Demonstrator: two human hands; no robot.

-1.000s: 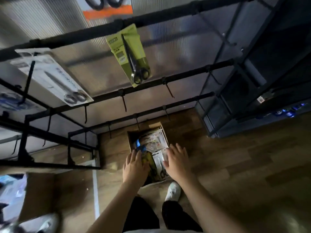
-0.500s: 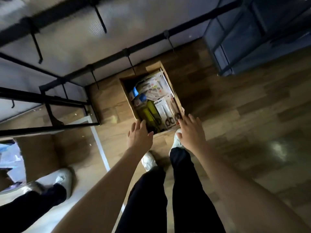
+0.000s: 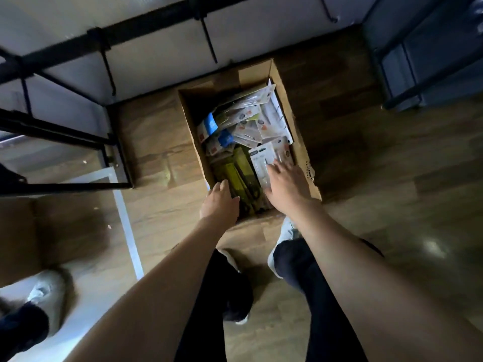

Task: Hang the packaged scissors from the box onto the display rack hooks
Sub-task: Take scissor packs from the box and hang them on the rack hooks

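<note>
An open brown cardboard box (image 3: 304,142) sits on a wood-grain floor (image 3: 392,178), seen from above. It is rectangular, with matte, slightly frayed walls. Inside lies a loose heap of flat scissor packs (image 3: 251,126), too jumbled to count: mostly white glossy cards, two with bright blue tabs, and a yellow-green pack (image 3: 236,176) near the front. A white pack (image 3: 264,163) leans at the front right.

Two bare forearms reach down into the box. The left hand (image 3: 220,202) hangs over the box's near left corner, fingers loosely bent, thumb beside the yellow-green pack; whether it touches the pack cannot be told. The right hand (image 3: 286,186) is spread, fingers straight, fingertips resting on the white pack without gripping it.

Behind the box stands a black metal rack (image 3: 146,30) of round bars with three thin hooks (image 3: 209,39) in view, all bare. Below, two dark trouser legs and white shoes (image 3: 285,231) show.
</note>
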